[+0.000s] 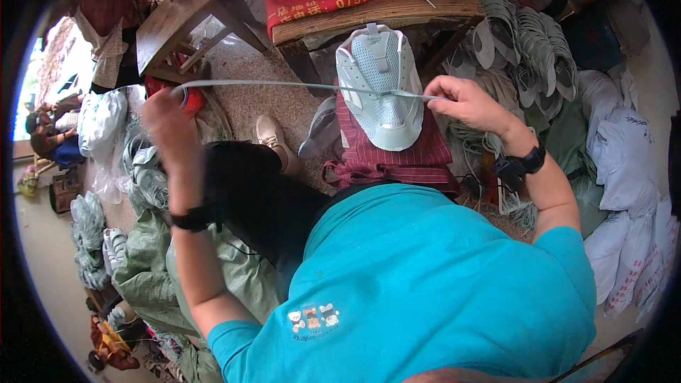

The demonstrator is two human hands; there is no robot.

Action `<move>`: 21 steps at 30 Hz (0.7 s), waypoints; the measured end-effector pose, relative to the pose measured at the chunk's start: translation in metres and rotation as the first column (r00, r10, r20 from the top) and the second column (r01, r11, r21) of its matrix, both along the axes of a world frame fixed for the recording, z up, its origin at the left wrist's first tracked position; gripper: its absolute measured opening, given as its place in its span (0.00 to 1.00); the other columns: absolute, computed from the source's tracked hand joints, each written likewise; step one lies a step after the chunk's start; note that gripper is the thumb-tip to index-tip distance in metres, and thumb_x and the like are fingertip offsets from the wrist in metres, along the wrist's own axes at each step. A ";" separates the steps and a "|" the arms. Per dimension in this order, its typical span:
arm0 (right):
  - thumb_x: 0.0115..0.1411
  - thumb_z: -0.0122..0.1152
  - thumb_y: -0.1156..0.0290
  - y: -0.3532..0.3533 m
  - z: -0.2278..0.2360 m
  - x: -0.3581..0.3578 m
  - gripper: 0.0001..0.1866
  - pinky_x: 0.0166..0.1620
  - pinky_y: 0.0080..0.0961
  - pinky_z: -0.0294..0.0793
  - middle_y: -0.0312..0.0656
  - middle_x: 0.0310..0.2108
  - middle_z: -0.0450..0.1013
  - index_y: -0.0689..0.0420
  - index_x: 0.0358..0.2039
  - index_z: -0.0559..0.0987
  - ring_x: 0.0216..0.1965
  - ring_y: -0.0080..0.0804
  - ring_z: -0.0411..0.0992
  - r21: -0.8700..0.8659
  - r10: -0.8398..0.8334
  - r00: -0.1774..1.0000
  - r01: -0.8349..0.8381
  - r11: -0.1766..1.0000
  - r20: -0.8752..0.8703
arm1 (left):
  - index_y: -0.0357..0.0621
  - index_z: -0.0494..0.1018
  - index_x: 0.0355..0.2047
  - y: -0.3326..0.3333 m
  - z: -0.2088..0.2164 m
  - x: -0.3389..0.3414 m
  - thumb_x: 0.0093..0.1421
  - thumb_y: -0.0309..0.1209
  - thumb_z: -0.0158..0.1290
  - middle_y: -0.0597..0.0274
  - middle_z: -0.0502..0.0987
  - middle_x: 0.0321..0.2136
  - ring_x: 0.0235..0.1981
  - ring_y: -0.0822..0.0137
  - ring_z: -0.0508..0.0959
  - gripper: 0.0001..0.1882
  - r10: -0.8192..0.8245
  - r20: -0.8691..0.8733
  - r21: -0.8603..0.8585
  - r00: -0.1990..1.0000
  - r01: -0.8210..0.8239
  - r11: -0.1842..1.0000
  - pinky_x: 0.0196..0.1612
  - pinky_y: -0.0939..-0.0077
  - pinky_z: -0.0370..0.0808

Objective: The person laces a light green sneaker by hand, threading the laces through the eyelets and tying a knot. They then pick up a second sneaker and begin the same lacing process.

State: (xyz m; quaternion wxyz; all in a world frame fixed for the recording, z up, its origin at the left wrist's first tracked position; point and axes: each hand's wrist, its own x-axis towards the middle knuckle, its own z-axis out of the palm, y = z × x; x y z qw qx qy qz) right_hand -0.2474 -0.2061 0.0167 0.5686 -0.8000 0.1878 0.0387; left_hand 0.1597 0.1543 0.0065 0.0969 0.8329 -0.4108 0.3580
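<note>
A pale grey-blue shoe upper (391,110) with a mesh tongue rests on the maroon striped cloth (430,157) over my lap, its toe end toward me. A flat light-grey shoelace (284,84) passes across its lower eyelets and stretches out nearly straight to both sides. My left hand (170,120), smeared by motion, is far out to the left, with one stretch of the lace running into its closed fingers. Just right of the upper, my right hand (472,103) pinches the other stretch between thumb and fingers.
Ahead stands a wooden bench (376,18) with a red printed cloth on it. A wooden stool (177,25) is at the far left. Bundled shoe uppers (543,50) and white bags (624,156) fill the right; green sacks (152,269) lie at left.
</note>
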 end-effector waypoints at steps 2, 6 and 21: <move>0.66 0.57 0.68 -0.003 0.006 -0.009 0.10 0.34 0.13 0.63 0.25 0.30 0.67 0.61 0.41 0.75 0.30 0.11 0.60 -0.041 -0.036 0.993 0.031 0.999 -0.112 | 0.35 0.74 0.41 0.086 -0.004 0.066 0.67 0.30 0.46 0.51 0.77 0.42 0.39 0.63 0.79 0.11 -0.085 -0.623 -0.464 0.778 -0.280 0.840 0.39 0.70 0.77; 0.62 0.59 0.67 -0.020 -0.017 -0.025 0.09 0.36 0.23 0.68 0.32 0.29 0.71 0.60 0.36 0.77 0.31 0.24 0.68 -0.285 -0.006 0.997 0.027 0.958 0.074 | 0.24 0.71 0.41 0.237 -0.010 0.129 0.68 0.27 0.42 0.48 0.78 0.30 0.32 0.56 0.81 0.14 -0.075 -0.853 -0.451 0.516 -0.659 0.602 0.44 0.68 0.80; 0.58 0.41 0.87 -0.130 -0.144 -0.106 0.16 0.38 0.30 0.77 0.52 0.43 0.71 0.70 0.47 0.69 0.35 0.37 0.74 0.799 -0.898 0.293 0.593 -0.099 -0.329 | 0.35 0.74 0.46 -0.123 -0.005 -0.168 0.70 0.29 0.46 0.61 0.79 0.37 0.30 0.75 0.74 0.12 -0.641 -0.738 -0.623 -0.210 -0.154 0.767 0.36 0.83 0.72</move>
